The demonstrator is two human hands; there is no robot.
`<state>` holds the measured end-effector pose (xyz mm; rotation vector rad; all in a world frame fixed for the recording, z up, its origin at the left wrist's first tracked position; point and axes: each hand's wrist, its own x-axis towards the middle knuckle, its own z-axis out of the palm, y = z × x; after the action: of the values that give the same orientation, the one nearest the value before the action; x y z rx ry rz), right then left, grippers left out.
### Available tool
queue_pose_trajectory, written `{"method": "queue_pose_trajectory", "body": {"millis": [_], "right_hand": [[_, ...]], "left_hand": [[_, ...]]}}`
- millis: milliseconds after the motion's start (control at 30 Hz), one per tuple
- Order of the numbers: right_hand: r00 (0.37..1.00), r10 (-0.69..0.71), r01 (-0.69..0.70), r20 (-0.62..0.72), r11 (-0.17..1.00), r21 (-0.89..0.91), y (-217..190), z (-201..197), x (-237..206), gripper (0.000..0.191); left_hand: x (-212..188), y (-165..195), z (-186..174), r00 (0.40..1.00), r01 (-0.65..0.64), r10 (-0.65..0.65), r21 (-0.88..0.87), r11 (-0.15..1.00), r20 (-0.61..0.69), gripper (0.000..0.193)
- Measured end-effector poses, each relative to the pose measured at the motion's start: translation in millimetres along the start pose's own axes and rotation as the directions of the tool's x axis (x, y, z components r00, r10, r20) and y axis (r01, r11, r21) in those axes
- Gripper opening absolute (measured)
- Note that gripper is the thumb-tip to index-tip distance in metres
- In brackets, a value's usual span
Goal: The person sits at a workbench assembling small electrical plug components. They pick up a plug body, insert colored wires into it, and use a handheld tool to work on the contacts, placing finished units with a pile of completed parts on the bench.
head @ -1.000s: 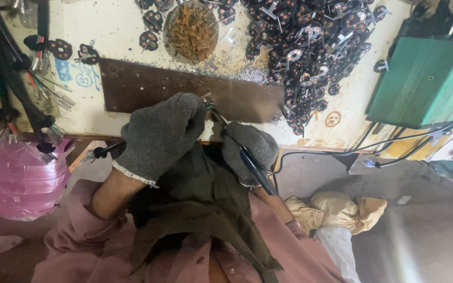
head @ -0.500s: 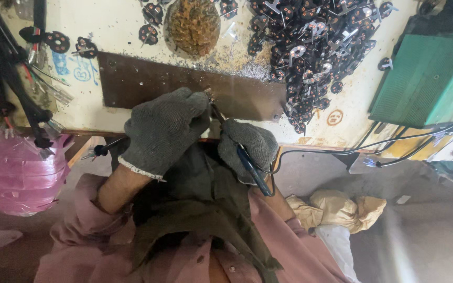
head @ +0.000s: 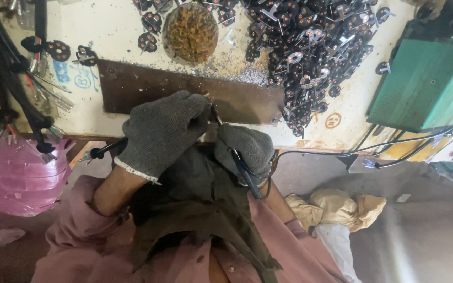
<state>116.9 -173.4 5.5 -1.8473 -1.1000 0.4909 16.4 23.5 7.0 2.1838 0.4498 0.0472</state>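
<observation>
Workbench: cream-painted top [head: 116, 31], stained and strewn with metal filings, seen from above.

Left hand [head: 161, 131]: grey knit glove, fingers curled shut over a small part at the bench edge; the part itself is hidden under the glove. A thin black-handled tool [head: 100, 152] pokes out behind the palm. Against the views from a second and half a second ago, this hand sits slightly lower and nearer the dark brown plate [head: 184, 91], knuckles tipped further over the work point, which suggests closer, finer work at the tip.

Right hand [head: 247, 149]: grey knit glove, fingers closed around a dark-handled soldering-type tool [head: 245, 170], its metal tip [head: 215, 112] angled up to meet the left fingertips. The grip and angle are little changed across the three views. The tip touches or nearly touches the held part; contact cannot be made out.

Beyond the hands: dark olive cloth [head: 200, 209] on the lap; heap of small black round parts with metal tabs [head: 315, 47]; round dish of rusty-orange material [head: 191, 31]; green box [head: 420, 86]; pink plastic bag [head: 17, 173]; black cables [head: 6, 78].
</observation>
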Motion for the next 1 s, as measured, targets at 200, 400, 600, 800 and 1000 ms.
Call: {"method": "queue_pose_trajectory", "body": {"millis": [200, 400, 600, 800, 1000], "right_hand": [[1.000, -0.003, 0.002, -0.012, 0.998, -0.060, 3, 4, -5, 0.033], [0.995, -0.059, 0.047, -0.086, 0.991, -0.128, 8, 8, -7, 0.029], [0.990, -0.103, 0.089, -0.096, 0.986, -0.139, 8, 6, -6, 0.031], [0.993, 0.071, -0.063, -0.093, 0.995, 0.083, 8, 7, -9, 0.024], [0.794, 0.506, -0.515, -0.338, 0.854, 0.070, 2, -8, -24, 0.022]], "left_hand": [[-2, 0, 0, 0.999, -0.025, 0.025, -0.009, 1.000, -0.034, 0.016], [1, -1, 1, 1.000, -0.006, 0.006, 0.006, 1.000, -0.031, 0.014], [2, -4, 3, 1.000, 0.004, -0.005, 0.033, 0.999, 0.012, 0.013], [1, -6, 8, 1.000, 0.001, 0.000, 0.030, 1.000, -0.015, 0.011], [-8, -4, -3, 0.994, -0.037, 0.039, 0.024, 0.999, -0.106, 0.013]]}}
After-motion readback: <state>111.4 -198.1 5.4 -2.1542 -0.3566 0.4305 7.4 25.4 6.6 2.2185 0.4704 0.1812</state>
